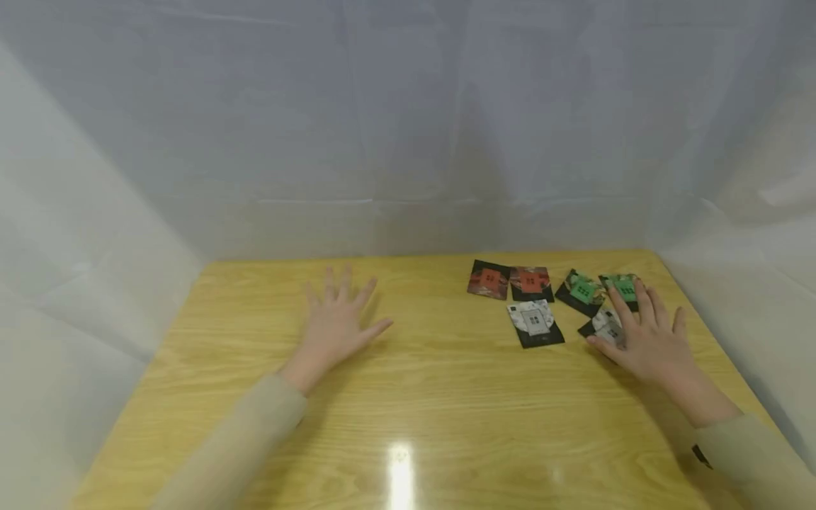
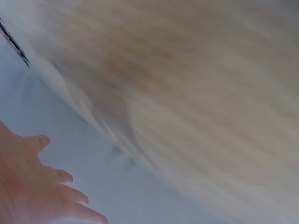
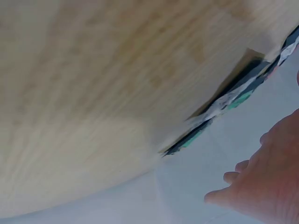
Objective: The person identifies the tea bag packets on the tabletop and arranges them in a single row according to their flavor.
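Observation:
Six would be several flat square packets lying on the right of the wooden table. Two are black and red, a left red packet (image 1: 489, 279) and a right red packet (image 1: 530, 282). Two more have green labels, a left green packet (image 1: 581, 291) and a right green packet (image 1: 625, 289). Below the reds is a grey-white packet (image 1: 535, 323); a second grey-white packet (image 1: 605, 327) is partly hidden by my right hand (image 1: 653, 347). That hand's fingers are spread over it, holding nothing. My left hand (image 1: 334, 329), also spread and holding nothing, is over the table's left half.
The wooden table (image 1: 408, 397) has its back edge near a pale cloth wall (image 1: 408, 142). More cloth hangs along the left and right sides. In the right wrist view, packets (image 3: 224, 102) show edge-on near the hand.

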`<state>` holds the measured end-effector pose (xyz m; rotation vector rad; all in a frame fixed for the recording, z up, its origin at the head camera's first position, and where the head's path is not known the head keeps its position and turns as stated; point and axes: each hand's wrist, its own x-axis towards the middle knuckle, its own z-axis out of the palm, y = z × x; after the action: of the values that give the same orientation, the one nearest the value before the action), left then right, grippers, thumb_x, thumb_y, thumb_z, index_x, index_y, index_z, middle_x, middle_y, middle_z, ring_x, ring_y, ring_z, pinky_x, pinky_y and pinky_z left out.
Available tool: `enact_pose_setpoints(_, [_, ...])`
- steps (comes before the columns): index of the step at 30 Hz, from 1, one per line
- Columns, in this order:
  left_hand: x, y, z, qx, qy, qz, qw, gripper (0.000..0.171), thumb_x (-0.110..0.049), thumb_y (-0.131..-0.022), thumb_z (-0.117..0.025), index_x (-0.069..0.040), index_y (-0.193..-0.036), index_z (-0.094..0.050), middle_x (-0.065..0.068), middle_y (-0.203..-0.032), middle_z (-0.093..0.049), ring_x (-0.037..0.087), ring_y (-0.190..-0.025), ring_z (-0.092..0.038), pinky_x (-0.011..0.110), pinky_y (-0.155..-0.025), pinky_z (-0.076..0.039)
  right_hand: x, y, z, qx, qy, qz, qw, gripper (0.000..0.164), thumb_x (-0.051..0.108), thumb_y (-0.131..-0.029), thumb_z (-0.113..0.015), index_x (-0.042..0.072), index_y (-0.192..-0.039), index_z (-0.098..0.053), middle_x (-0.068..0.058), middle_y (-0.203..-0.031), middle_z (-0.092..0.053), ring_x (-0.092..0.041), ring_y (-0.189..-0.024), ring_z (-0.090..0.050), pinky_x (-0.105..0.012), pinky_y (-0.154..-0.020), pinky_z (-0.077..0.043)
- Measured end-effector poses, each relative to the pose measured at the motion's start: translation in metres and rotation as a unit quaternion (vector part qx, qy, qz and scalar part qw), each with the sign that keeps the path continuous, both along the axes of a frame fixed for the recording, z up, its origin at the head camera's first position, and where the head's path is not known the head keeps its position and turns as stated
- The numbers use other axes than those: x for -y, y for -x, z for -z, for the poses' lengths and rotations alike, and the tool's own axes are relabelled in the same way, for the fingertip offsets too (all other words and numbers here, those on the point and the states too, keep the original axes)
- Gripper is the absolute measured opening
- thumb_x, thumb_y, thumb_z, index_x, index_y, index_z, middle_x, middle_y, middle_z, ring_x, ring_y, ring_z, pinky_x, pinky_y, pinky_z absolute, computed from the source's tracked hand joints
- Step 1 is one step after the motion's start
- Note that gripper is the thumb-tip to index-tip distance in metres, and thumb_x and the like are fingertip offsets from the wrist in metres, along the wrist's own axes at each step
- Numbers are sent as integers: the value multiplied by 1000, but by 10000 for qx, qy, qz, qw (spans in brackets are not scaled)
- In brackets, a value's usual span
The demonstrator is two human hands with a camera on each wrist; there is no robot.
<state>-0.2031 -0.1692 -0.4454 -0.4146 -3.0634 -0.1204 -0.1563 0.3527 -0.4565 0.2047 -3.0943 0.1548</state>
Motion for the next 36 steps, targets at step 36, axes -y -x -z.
enact_pose_setpoints(36, [-169,63,13,301,983,1775,9787,79,-70,-109,-27,-22,-171,-25,17,-179,-10,36,-167,-11,53,-137,-15,5,-20,24,603,277,-621,9959,92,54,-108,-55,-4,-168,-18,-41,-169,-16,-63,-154,-19,-81,-121,-22])
